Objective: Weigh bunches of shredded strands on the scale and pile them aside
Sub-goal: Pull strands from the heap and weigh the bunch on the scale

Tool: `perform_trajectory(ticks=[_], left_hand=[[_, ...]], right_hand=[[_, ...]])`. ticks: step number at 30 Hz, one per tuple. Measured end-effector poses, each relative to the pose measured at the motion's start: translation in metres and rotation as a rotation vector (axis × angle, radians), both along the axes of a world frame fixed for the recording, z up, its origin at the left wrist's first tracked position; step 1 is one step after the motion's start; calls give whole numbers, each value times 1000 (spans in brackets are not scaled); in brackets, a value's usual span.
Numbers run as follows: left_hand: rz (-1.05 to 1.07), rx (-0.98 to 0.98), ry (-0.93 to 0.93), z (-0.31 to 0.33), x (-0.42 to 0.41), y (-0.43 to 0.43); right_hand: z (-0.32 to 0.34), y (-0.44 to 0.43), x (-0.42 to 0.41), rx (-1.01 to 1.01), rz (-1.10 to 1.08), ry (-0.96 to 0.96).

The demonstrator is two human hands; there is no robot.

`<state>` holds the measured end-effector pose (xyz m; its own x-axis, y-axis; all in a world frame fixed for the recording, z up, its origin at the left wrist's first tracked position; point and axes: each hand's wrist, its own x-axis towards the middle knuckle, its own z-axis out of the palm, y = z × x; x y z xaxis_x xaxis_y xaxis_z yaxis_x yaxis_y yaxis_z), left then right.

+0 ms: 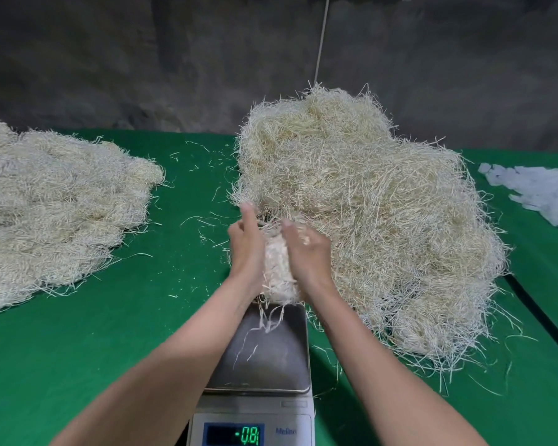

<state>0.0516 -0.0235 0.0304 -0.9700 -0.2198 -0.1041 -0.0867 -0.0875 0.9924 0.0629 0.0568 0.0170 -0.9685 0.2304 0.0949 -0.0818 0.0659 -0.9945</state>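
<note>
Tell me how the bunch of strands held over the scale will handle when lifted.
Probably floppy: loose ends droop from the bunch of strands toward the scale pan. Likely sheds: stray strands lie on the pan and green cloth. May splay apart: left hand and right hand both brace it.

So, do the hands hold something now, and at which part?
Yes: the left hand and right hand hold one small bunch of pale shredded strands between them, by its two sides.
</note>
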Motion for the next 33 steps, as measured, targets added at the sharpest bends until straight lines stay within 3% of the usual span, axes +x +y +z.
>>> perform_trajectory(ticks=[2,3,4,6,8,11,15,19,23,27,29,33], left_hand=[[-115,19,-40,-7,13,-2],[-197,111,-117,-9,20,0],[-268,253,-199,-10,25,2],[-219,539,-287,-4,16,3],[-82,665,-289,2,0,-5],[163,577,-262,-4,0,-9],[31,316,-304,-15,14,8],[129,356,-224,-3,1,-3],[-18,202,-286,-14,20,12],[13,166,-270,-8,5,-3],[41,177,-293,-7,12,-3],[-83,140,-359,-12,26,4]], right_hand=[[7,7,-10,-280,-89,-109],[11,10,-15,-317,-128,-111],[10,10,-18,-227,-159,-71],[-2,3,-10,163,-157,126],[-24,-11,12,512,-115,384],[-27,-19,17,601,-56,442],[-12,4,-3,415,-160,223],[-21,-28,22,481,-137,301],[-13,8,0,294,-149,168],[-18,-34,28,408,-206,277],[-23,-28,21,468,-160,235],[-24,8,12,223,-49,50]])
